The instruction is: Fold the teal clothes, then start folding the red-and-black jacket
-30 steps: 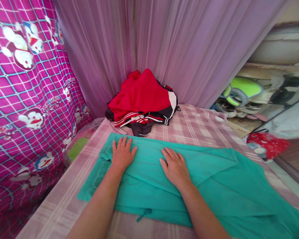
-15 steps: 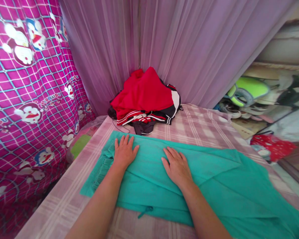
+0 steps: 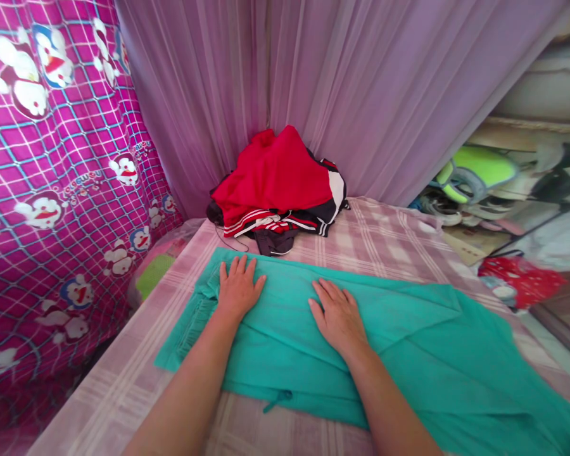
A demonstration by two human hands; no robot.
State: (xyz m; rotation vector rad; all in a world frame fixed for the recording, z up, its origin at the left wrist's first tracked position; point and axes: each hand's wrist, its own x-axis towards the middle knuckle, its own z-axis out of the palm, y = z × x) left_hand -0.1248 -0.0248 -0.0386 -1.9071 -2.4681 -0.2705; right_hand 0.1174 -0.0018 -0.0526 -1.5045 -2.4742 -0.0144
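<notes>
And here we are over the teal garment (image 3: 294,354), spread in flat layers across the plaid sheet (image 3: 133,367), right in front of the person and running away to the lower right of the view. Both hands are on it! The left hand (image 3: 238,288) lies palm down near the garment's left end, released, fingers stretched out and a little apart, the thumb angled off to the side, just beside the gathered band (image 3: 197,320). Over to the right hand (image 3: 338,316), and that one is flat too, relaxed and unclenched, its palm on the middle of the cloth, fingers pointing forward, well apart from the left. Creases fan out across the fabric to the right of it, and down at the near edge, between the two forearms, a little teal tie (image 3: 278,400) pokes out onto the sheet. Look beyond the garment: a crumpled red pile of clothing (image 3: 280,174) with white and black trim sits at the far end of the sheet, before the purple curtain (image 3: 209,82). Magenta cartoon-print fabric (image 3: 90,221) hangs along the left, and away on the right there's a lime-green item (image 3: 484,168) among the clutter
</notes>
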